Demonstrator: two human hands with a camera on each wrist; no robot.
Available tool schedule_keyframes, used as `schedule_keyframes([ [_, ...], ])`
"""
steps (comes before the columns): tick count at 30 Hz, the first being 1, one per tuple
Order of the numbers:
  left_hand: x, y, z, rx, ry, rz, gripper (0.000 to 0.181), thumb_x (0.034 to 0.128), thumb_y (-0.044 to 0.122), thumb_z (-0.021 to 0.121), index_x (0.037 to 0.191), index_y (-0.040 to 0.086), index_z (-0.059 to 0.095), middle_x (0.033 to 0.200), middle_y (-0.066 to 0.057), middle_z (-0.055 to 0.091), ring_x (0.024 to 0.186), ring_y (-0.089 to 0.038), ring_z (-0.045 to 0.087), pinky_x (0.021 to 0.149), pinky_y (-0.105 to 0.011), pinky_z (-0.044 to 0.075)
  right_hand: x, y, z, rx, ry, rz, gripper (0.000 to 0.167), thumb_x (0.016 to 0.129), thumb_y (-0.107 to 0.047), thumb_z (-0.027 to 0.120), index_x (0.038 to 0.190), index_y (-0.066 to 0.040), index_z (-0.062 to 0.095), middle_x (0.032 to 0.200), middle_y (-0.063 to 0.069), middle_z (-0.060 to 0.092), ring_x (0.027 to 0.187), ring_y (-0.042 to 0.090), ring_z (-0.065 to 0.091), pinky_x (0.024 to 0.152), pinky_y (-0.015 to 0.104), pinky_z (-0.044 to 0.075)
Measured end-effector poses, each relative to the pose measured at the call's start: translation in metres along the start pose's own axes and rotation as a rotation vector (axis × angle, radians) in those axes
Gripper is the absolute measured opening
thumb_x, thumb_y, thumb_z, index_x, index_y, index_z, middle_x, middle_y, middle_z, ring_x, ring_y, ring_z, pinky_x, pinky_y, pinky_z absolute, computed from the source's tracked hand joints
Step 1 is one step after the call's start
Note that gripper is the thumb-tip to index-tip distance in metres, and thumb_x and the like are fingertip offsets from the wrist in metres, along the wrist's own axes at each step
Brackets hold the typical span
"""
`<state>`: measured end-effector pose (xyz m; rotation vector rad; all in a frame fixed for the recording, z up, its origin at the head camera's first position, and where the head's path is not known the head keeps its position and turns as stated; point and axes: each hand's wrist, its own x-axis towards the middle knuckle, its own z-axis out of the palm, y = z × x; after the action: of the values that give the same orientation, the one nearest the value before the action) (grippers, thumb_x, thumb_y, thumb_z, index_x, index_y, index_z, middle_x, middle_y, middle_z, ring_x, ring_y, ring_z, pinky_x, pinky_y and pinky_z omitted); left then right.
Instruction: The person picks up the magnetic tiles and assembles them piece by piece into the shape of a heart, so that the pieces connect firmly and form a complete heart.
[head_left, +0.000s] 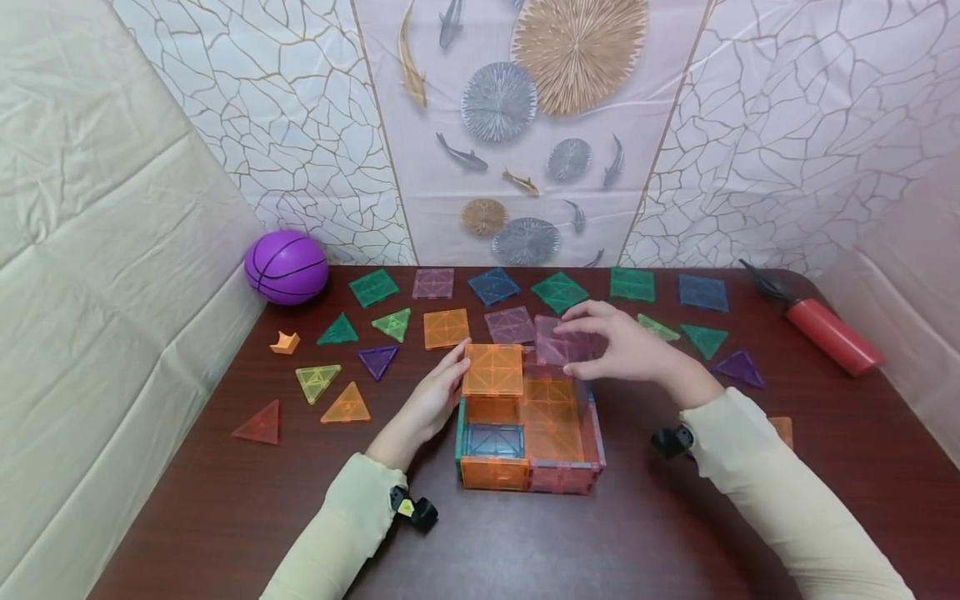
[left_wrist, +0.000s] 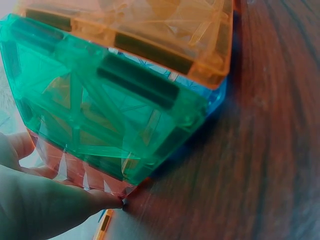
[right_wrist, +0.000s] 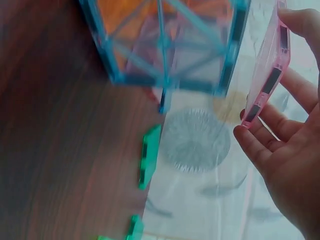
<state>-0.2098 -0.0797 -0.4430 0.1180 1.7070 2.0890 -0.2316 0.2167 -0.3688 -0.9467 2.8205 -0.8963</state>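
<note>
Tile in pink (head_left: pixel 550 342) is hovering above the box's (head_left: pixel 564 478) rear edge, right hand's (head_left: pixel 628 348) fingers pinching it; left hand's (head_left: pixel 429 403) hold we cannot tell. We're risking collapse if bumping unseats walls (head_left: pixel 493 473).

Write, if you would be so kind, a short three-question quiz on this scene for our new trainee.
1. Which hand holds the pink square magnetic tile?
2. True or false: the purple basketball sits at the back-left corner of the table.
3. What color is the roof tile lying over the back-left part of the tile-built box? A) blue B) orange C) green

Key:
1. The right hand.
2. True.
3. B.
</note>
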Motion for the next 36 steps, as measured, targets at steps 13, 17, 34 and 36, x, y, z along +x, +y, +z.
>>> schedule_keyframes([
  [13,0.0,-0.001,0.001,-0.012,0.002,0.001,0.056,0.1046,0.023,0.036,0.156,0.017,0.015,0.162,-0.007,0.003,0.148,-0.027,0.001,0.117,-0.051,0.004,-0.005,-0.012,0.02,-0.075,-0.012,-0.103,0.05,0.074,-0.032,0.081,0.118,-0.012,0.069,0.123,0.009,0.054,0.111,0.024,0.047,0.085,0.044,0.047],
  [17,0.0,-0.001,0.001,-0.009,-0.001,0.0,0.056,0.1047,0.024,0.036,0.156,0.018,0.015,0.162,-0.007,0.002,0.148,-0.027,0.001,0.117,-0.051,0.005,-0.006,-0.013,0.023,-0.077,-0.026,-0.097,0.05,0.073,-0.032,0.081,0.118,-0.011,0.07,0.123,0.008,0.054,0.111,0.023,0.046,0.086,0.045,0.047],
  [34,-0.002,0.0,0.001,0.004,-0.003,-0.001,0.056,0.1047,0.026,0.037,0.156,0.019,0.015,0.162,-0.004,0.002,0.148,-0.025,0.004,0.118,-0.049,0.007,-0.01,-0.011,0.03,-0.075,0.003,-0.101,0.052,0.073,-0.036,0.081,0.118,-0.012,0.069,0.125,0.007,0.054,0.115,0.023,0.045,0.091,0.047,0.047],
  [36,-0.003,0.0,0.001,0.007,-0.006,-0.001,0.056,0.1045,0.026,0.037,0.156,0.018,0.017,0.162,-0.005,0.006,0.148,-0.025,0.008,0.118,-0.049,0.01,-0.011,-0.011,0.03,-0.071,-0.001,-0.09,0.053,0.073,-0.037,0.081,0.118,-0.013,0.069,0.125,0.006,0.054,0.115,0.022,0.044,0.092,0.047,0.047],
])
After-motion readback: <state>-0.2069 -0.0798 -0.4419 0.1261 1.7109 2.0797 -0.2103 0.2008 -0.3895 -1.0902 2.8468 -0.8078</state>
